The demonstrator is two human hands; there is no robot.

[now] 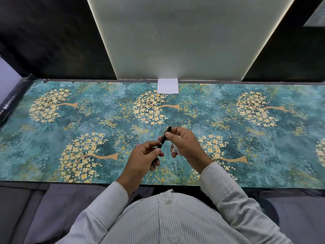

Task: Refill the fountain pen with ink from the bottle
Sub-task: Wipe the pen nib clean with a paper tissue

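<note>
A black fountain pen (163, 137) with gold trim is held above the middle of the table, tilted with its far end pointing up and right. My left hand (143, 160) pinches its lower end between thumb and fingers. My right hand (184, 147) grips the upper part with its fingertips and also has a crumpled white tissue (176, 149) tucked in its palm. No ink bottle is in view.
The table (88, 124) carries a teal cover with golden flower trees. A folded white paper square (167, 85) lies at the far edge, against a pale upright panel (175, 41). Dark walls flank the panel. A dark roll (12, 101) lies at the far left.
</note>
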